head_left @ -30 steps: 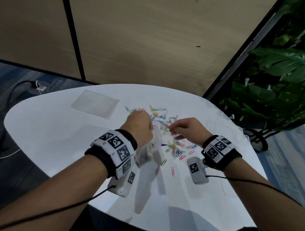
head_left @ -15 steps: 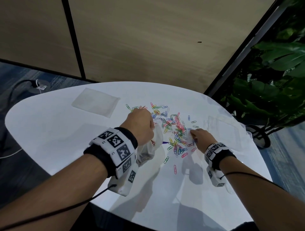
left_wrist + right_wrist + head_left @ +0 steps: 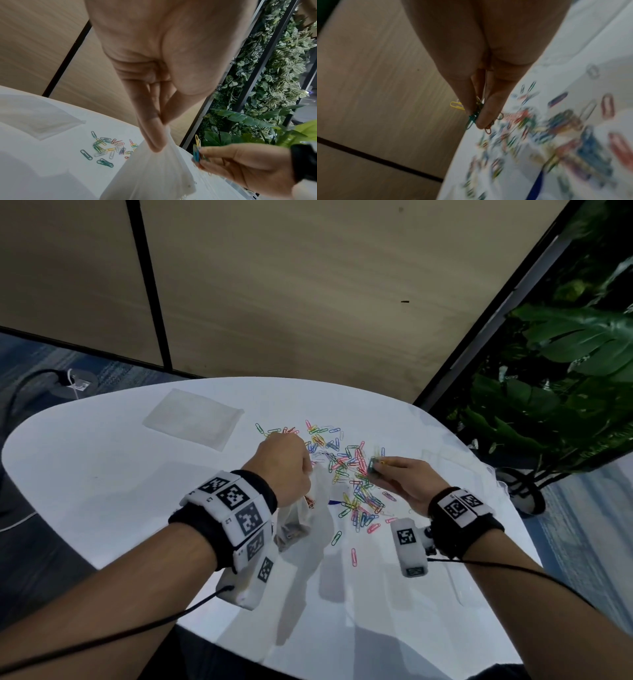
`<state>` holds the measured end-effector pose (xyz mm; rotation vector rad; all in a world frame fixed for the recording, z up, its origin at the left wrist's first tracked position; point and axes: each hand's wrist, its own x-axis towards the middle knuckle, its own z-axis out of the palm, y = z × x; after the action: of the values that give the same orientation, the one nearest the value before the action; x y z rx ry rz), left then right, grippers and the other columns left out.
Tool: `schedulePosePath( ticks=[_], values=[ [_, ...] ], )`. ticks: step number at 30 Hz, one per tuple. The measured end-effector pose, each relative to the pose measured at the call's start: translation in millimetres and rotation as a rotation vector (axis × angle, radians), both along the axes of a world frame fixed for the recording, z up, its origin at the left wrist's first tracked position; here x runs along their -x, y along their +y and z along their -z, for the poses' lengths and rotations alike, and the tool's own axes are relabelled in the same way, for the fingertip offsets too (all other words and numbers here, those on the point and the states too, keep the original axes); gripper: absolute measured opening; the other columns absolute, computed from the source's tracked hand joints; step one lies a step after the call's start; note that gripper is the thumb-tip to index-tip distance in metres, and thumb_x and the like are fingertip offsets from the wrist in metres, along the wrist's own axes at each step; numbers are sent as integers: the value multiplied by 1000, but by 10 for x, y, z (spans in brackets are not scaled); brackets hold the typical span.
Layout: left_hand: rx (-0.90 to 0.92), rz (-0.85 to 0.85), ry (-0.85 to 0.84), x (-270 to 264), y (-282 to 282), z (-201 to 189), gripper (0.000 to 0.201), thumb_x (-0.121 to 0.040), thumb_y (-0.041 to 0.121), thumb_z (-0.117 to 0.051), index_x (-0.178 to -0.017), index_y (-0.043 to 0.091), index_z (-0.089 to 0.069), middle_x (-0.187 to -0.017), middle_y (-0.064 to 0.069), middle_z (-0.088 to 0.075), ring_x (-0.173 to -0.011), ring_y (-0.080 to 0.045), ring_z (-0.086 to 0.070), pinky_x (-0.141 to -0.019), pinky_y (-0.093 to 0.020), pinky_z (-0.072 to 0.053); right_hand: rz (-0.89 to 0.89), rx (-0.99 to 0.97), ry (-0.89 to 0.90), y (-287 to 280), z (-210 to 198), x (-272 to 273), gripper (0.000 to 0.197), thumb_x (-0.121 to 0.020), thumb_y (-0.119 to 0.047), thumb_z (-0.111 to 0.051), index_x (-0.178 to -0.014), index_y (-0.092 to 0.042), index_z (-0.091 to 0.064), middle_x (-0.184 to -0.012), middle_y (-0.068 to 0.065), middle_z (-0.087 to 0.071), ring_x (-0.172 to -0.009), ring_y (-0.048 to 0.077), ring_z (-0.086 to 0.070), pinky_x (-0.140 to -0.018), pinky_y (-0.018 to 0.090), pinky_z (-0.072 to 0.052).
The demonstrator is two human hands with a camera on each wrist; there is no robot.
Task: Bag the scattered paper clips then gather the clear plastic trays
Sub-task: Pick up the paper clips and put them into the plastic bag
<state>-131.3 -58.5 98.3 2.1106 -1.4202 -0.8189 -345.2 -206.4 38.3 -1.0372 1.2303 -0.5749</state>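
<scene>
Coloured paper clips (image 3: 356, 477) lie scattered over the middle of the white table (image 3: 102, 481). My left hand (image 3: 284, 470) pinches the top edge of a clear plastic bag (image 3: 301, 518), which hangs down with some clips inside; the pinch shows in the left wrist view on the bag (image 3: 154, 173). My right hand (image 3: 404, 477) is raised just right of the bag's mouth and pinches a small bunch of paper clips (image 3: 375, 463), green, blue and yellow. The same bunch (image 3: 475, 116) shows between thumb and fingertips in the right wrist view. A clear plastic tray (image 3: 455, 463) lies at the table's right edge.
A flat clear plastic bag (image 3: 193, 419) lies at the table's far left. A wood-panelled wall stands behind the table. Leafy plants (image 3: 555, 392) crowd the right side. A black cable and a floor socket (image 3: 73, 380) are on the carpet at the left.
My right hand had reached down into the clips at the right of the pile; it has now lifted with a pinched bunch and moved left toward the bag. The left hand has stayed put.
</scene>
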Motion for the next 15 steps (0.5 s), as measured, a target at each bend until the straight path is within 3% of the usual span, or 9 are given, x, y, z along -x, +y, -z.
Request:
schedulePosePath(
  ticks=[4,7,9,11,13,15],
  values=[
    [12,-2,6,37,6,-12,20,-89,5,-59,-95,12,-77,-98,-7,-73,-87,-25,-71,-86,-35,-60,-116,-152,-219,376,-234,-338,20,-91,-1,-61,-109,5,-65,-97,15,-72,-89,19,-72,-77,21,-59],
    [19,-21,3,44,10,-12,21,-86,3,-60,-90,12,-79,-82,-3,-70,-82,-25,-72,-82,-33,-60,-223,-171,-229,618,-223,-561,17,-92,0,-60,-107,6,-65,-97,14,-72,-91,20,-71,-83,24,-59],
    [22,-22,0,53,1,-18,21,-84,3,-60,-83,12,-79,-73,-2,-67,-78,-24,-72,-77,-31,-60,-288,-82,-120,744,-183,-664,9,-90,5,-60,-95,3,-67,-89,15,-71,-80,20,-71,-77,23,-60],
    [19,-19,-3,73,-1,-23,21,-83,3,-61,-79,13,-79,-70,-1,-66,-76,-22,-70,-72,-28,-58,-321,63,38,799,-109,-712,13,-85,9,-64,-88,-1,-70,-86,15,-71,-75,21,-69,-77,27,-61],
    [23,-18,2,97,-12,-7,21,-81,2,-61,-77,14,-78,-76,-1,-70,-80,-21,-70,-68,-25,-54,-364,237,218,805,-36,-724,17,-77,6,-69,-85,-7,-75,-76,10,-73,-71,23,-70,-81,40,-61],
    [33,-27,6,121,-20,10,22,-79,3,-62,-82,14,-80,-89,-2,-73,-85,-20,-68,-70,-24,-53,-402,404,384,790,-15,-730,19,-73,-2,-70,-71,-21,-76,-62,3,-70,-67,27,-72,-75,45,-62]
  ],
)
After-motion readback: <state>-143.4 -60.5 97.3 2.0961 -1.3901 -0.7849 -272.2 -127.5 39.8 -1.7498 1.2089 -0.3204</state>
